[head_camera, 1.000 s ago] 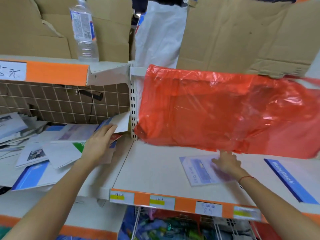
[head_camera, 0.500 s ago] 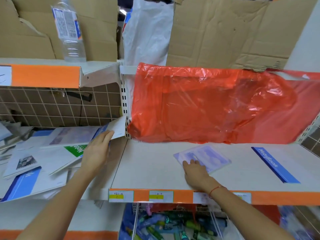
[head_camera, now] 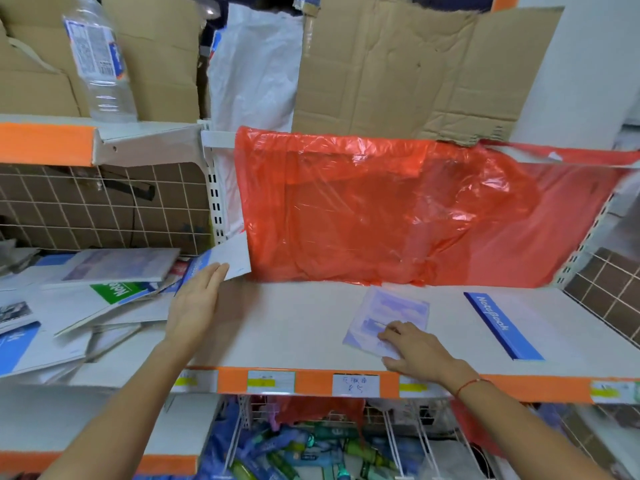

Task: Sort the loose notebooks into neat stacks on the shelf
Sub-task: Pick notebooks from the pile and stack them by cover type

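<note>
A lilac notebook [head_camera: 393, 311] lies flat and askew on the white shelf [head_camera: 294, 327], right of its middle. My right hand [head_camera: 417, 351] rests on the notebook's near corner, fingers lightly bent on the cover. A jumbled pile of loose notebooks [head_camera: 104, 296] covers the neighbouring shelf to the left. My left hand [head_camera: 197, 303] reaches to the pile's right edge with straight fingers touching a blue-and-white notebook [head_camera: 230, 256] that leans against the upright. A white notebook with a blue spine [head_camera: 502, 323] lies alone at the right.
A red plastic bag [head_camera: 381, 209] hangs across the back of the shelf. Above stand cardboard boxes [head_camera: 408, 64] and a clear water bottle [head_camera: 100, 64]. Wire baskets of packaged goods [head_camera: 311, 445] sit below the orange shelf edge [head_camera: 311, 381].
My right hand has shifted from the lilac notebook's right side to its near corner, and the notebook has turned askew. My left hand has stayed at the pile's edge.
</note>
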A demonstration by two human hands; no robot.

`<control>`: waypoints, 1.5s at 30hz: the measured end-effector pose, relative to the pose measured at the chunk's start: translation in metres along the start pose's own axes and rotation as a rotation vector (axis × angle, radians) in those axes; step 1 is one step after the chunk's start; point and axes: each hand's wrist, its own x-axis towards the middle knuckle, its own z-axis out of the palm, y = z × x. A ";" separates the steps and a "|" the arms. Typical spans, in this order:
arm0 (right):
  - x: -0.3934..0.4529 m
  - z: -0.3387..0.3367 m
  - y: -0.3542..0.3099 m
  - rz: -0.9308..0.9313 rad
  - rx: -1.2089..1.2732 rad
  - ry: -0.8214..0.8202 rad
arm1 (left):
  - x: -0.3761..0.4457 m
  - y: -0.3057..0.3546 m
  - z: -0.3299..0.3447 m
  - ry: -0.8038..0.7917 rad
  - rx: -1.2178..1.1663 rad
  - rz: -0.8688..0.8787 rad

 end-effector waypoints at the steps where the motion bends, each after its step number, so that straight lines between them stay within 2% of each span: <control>1: -0.004 0.000 0.010 -0.011 0.014 -0.005 | 0.000 0.010 0.001 -0.006 -0.010 -0.024; 4: -0.017 0.001 0.039 -0.050 0.053 -0.046 | -0.005 0.041 0.008 0.056 0.037 -0.054; 9: -0.025 0.013 0.086 -0.119 0.069 -0.109 | -0.017 0.099 0.016 0.153 0.140 0.027; 14: -0.041 0.011 0.114 -0.149 0.091 -0.171 | -0.031 0.160 0.023 0.107 0.202 0.073; 20: -0.042 0.011 0.122 -0.160 0.127 -0.189 | -0.030 0.198 0.022 0.082 0.208 0.110; 28: -0.035 0.014 0.123 -0.148 0.173 -0.201 | -0.024 0.217 0.015 0.109 0.189 0.157; 40: -0.019 0.014 0.124 -0.160 0.180 -0.196 | -0.022 0.200 0.015 0.075 0.172 0.174; 45: -0.020 0.015 0.124 -0.180 0.165 -0.138 | -0.019 0.205 0.024 0.049 0.151 0.213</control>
